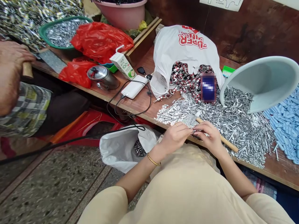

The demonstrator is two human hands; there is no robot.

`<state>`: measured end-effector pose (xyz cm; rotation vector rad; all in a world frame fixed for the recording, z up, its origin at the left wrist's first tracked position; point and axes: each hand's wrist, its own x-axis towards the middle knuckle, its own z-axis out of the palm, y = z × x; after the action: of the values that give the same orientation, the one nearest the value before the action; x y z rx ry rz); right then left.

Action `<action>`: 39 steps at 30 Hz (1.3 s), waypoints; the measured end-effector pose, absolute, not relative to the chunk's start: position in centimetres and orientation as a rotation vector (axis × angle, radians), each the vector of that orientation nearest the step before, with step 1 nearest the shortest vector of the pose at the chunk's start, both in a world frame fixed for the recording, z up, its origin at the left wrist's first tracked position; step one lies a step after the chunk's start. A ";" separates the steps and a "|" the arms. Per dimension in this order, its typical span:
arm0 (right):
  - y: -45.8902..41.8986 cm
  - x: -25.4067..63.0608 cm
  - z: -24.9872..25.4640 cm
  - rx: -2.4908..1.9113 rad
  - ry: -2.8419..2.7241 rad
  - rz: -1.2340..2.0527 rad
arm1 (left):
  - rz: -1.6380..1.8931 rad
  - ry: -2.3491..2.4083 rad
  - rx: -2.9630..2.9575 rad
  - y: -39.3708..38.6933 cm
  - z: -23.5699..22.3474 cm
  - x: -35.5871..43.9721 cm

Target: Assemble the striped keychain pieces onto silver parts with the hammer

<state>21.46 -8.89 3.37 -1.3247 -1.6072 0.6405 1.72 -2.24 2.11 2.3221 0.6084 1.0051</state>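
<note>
Small metal piece (193, 131) sits between the fingertips of both hands, just over the near edge of the bench (286, 172); mostly covered by the fingers, its shape and detail cannot be made out. Left hand (177, 137) closed in a pinch on it, fingers curled, inner side hidden; right hand (208, 137) pinches the same piece from the other side, thumb and forefinger drawn together. Wooden-handled tool (230, 145) lies behind the right hand, which hides the middle of its handle; its metal end shows beyond the fingers. Loose metal parts (247, 133) heap around it, too tangled to separate. Grey tub (275, 81) lies tipped on its side, more parts at its mouth; light-blue pieces (286, 124) are cut off by the right border. White plastic bag (187, 40) partly covers red-banded parts (182, 77); a blue patch (208, 88) before it is pixelated, unreadable. White power bank (135, 87) and black cable (149, 105) occupy the bench to the left. Open white sack (119, 146) hangs below, contents mostly shaded. Far left, co-worker's hand (20, 53) on a wooden handle (27, 70), arm cut off by the border.
</note>
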 end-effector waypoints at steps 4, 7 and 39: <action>-8.9 22.0 4.0 -1.248 -1.597 0.776 | 1.127 0.406 2.369 -2.3 2.6 1.3; -9.4 21.5 3.8 -1.243 -1.506 0.813 | 1.148 0.320 2.405 -2.1 2.6 1.0; -12.1 19.3 1.6 -1.271 -0.884 1.090 | 1.069 0.731 1.624 -5.1 1.0 3.4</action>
<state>19.33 -12.14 1.63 -1.2714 -0.8838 1.0902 3.35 -5.08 1.01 1.6235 0.7314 1.0687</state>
